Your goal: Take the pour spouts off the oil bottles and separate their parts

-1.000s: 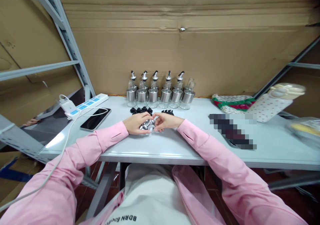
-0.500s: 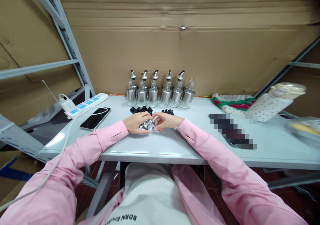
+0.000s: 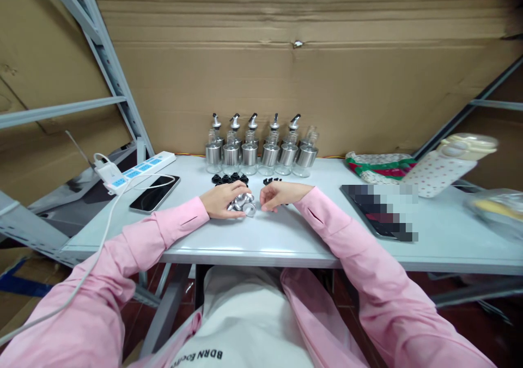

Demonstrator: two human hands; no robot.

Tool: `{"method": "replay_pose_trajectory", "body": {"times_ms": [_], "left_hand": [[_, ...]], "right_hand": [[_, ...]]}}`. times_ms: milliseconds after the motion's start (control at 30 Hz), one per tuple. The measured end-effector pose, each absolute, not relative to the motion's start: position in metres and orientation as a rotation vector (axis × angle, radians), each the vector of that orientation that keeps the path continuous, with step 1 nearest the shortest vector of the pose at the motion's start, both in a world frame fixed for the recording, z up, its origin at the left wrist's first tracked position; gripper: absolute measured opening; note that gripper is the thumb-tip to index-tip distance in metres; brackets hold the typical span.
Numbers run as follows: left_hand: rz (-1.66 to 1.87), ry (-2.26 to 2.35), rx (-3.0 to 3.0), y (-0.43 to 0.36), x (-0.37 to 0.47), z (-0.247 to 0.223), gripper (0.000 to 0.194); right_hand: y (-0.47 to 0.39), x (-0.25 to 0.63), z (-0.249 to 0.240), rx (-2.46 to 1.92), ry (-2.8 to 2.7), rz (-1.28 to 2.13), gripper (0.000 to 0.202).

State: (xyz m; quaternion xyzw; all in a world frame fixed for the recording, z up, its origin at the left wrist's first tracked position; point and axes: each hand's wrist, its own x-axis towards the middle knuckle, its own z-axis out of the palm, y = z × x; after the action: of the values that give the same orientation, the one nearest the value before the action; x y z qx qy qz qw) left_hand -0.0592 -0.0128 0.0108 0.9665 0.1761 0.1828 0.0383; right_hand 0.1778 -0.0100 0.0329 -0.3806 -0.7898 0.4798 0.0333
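My left hand [image 3: 220,199] rests on the white table [image 3: 229,237] and grips a small cluster of shiny metal pourer spouts [image 3: 242,204]. A little to the right, my right hand [image 3: 277,194] has its fingers curled; whether it pinches a small part I cannot tell. Behind the hands lie black rubber stoppers [image 3: 231,179] in two little groups. Further back stands a row of several glass dispenser bottles [image 3: 261,152] with steel bands; most carry spouts, and the rightmost one [image 3: 307,152] has none.
A phone [image 3: 155,193] lies at the left, cabled to a white power strip [image 3: 137,170]. A dark tablet [image 3: 378,210] lies at the right, with a folded cloth [image 3: 378,166] and a spotted bottle [image 3: 443,169] behind it. A cardboard wall stands behind the table, metal racks on both sides.
My hands were joined over the metal spouts; now the right hand has pulled away to the right, leaving the spouts with my left hand.
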Motion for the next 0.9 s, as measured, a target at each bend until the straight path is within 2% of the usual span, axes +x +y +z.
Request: {"method": "replay_pose_trajectory", "body": {"times_ms": [667,900], "left_hand": [[0.51,0.571,3.005,-0.0131,-0.0598,0.0125,0.051],[0.512,0.574,3.016,-0.0138,-0.0599,0.0152,0.047]], "right_hand": [[-0.0089,0.171,0.0246,-0.976,-2.405,1.418,0.036],[-0.0059,0.1762,0.0296,-0.943,-2.379,1.271,0.032]]}}
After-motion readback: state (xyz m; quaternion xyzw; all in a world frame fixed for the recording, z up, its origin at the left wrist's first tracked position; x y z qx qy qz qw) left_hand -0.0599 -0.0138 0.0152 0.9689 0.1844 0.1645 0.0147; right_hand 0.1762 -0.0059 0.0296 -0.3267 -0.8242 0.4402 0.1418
